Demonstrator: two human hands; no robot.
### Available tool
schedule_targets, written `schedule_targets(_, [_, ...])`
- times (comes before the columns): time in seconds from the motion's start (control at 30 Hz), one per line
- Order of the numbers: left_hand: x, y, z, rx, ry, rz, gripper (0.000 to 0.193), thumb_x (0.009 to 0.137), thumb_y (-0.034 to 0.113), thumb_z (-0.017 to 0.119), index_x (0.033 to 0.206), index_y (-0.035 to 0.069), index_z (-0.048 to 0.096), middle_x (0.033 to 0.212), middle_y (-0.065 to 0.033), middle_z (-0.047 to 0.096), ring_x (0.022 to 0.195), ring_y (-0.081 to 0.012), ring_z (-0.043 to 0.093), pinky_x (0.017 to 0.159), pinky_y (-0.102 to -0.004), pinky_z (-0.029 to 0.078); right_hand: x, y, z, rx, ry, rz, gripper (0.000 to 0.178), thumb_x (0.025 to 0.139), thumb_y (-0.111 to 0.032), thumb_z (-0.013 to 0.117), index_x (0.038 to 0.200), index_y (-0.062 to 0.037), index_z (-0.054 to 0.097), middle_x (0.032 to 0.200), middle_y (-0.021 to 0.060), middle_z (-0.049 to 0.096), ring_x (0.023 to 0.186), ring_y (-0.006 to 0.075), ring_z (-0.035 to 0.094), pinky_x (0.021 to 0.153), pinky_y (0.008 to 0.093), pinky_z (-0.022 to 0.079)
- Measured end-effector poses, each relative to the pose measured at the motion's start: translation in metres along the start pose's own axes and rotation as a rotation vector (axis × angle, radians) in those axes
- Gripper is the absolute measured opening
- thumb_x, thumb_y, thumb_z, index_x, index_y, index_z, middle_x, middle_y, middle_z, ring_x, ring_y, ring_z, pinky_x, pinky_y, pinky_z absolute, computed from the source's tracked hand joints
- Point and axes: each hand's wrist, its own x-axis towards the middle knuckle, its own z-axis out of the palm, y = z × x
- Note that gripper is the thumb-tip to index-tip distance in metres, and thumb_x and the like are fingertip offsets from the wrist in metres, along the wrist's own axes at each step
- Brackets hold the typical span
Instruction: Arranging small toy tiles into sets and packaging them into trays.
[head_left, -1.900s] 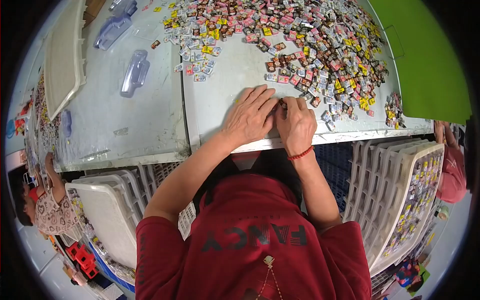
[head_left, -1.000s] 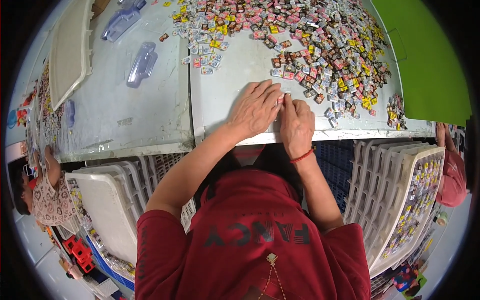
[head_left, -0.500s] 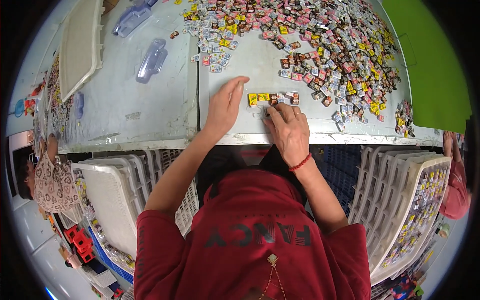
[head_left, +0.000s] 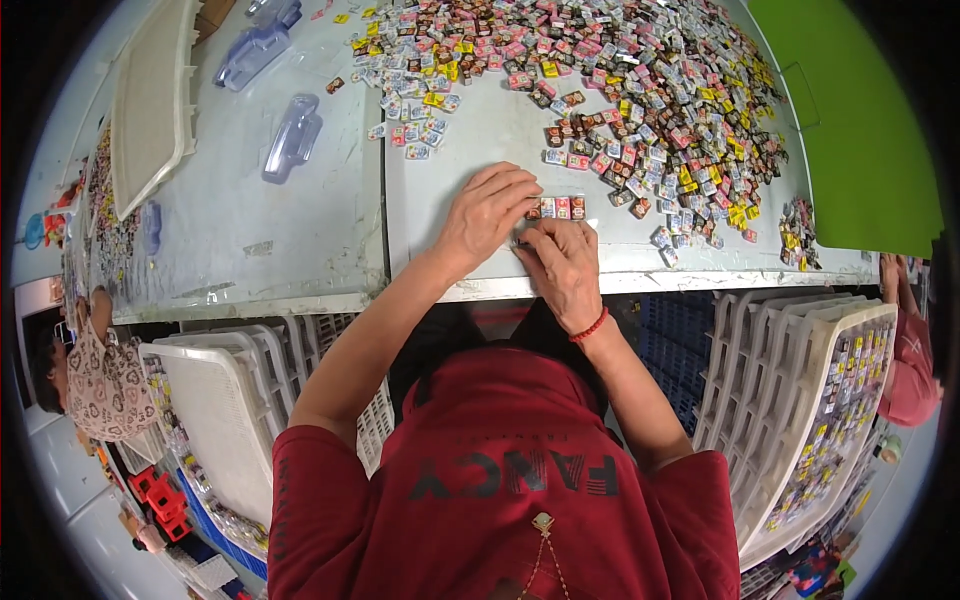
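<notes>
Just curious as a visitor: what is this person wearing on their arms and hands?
Both forearms are bare, with no gloves on the left hand or right hand. A thin red bracelet circles the right wrist. Short red sleeves of a T-shirt cover the upper arms.

The left hand [head_left: 490,212], which was off to the left of the little row of wrapped sweets [head_left: 556,208] a moment ago, has come back beside the right hand [head_left: 562,268], and both now touch the row near the frame's middle.
</notes>
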Motion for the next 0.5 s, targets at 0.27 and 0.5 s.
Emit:
schedule_targets(0.27, [-0.016, 0.000, -0.039, -0.118, 0.204, -0.477, 0.017, 0.087, 0.006, 0.059, 0.103, 0.002, 0.065, 0.106, -0.0127, 0.066, 0.102, -0.0259, 0.061, 0.088, -0.0328, 0.047, 0.001, 0.006, 0.001, 0.126, 0.061, -0.011, 0.024, 0.071, -0.001, 0.073, 0.093, -0.0060, 0.065, 0.090, 0.0074, 0.062, 0.081, 0.0256, 0.059, 0.081, 0.0379, 0.045])
schedule_targets(0.5, [-0.025, 0.017, -0.040, 0.190, 0.040, 0.004, 0.014, 0.077, 0.005, 0.066, 0.090, 0.002, 0.065, 0.087, -0.0078, 0.062, 0.086, -0.0254, 0.058, 0.076, -0.0341, 0.047, 0.009, -0.002, -0.001, -0.030, -0.023, -0.038, 0.019, 0.076, -0.003, 0.070, 0.093, -0.0050, 0.064, 0.088, 0.0077, 0.063, 0.080, 0.0261, 0.059, 0.081, 0.0363, 0.045])
